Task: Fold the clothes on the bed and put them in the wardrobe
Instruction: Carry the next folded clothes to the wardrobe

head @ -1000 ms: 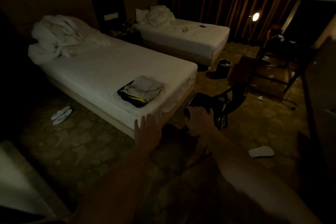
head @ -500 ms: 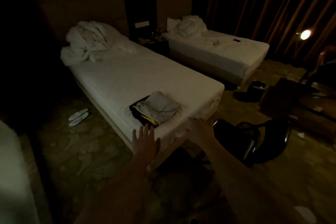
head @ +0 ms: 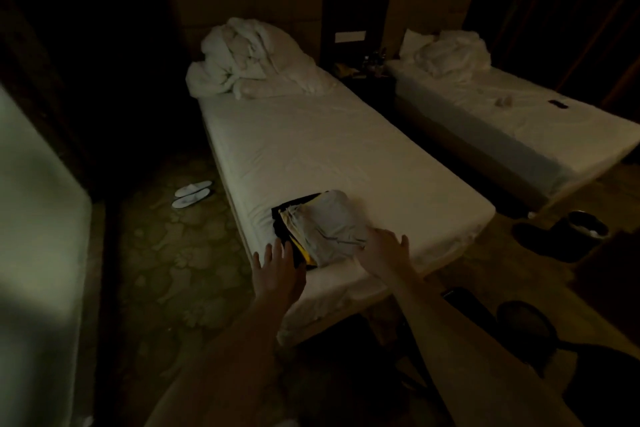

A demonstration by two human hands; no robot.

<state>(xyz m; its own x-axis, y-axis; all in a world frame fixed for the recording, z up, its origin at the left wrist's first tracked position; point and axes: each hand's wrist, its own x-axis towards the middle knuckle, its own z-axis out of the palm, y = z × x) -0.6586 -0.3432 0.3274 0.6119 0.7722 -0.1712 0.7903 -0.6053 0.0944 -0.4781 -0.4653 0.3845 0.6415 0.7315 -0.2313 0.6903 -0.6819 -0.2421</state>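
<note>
A stack of folded clothes (head: pixel 320 224), light grey on top with black and yellow layers beneath, lies near the foot corner of the near bed (head: pixel 332 149). My left hand (head: pixel 277 269) hovers at the stack's near-left edge, fingers spread, holding nothing. My right hand (head: pixel 382 250) reaches over the stack's right side with fingers apart, its fingertips at or on the grey top garment. The room is dim.
A crumpled white duvet (head: pixel 249 62) is heaped at the near bed's head. A second bed (head: pixel 512 121) stands to the right, a nightstand (head: pixel 363 76) between them. White slippers (head: pixel 192 193) lie on the carpet left. A black chair (head: pixel 526 333) and bin (head: pixel 585 229) are right.
The view has swung left and come closer to the near bed. Both hands have moved forward from the bed's foot edge to either side of the folded stack.
</note>
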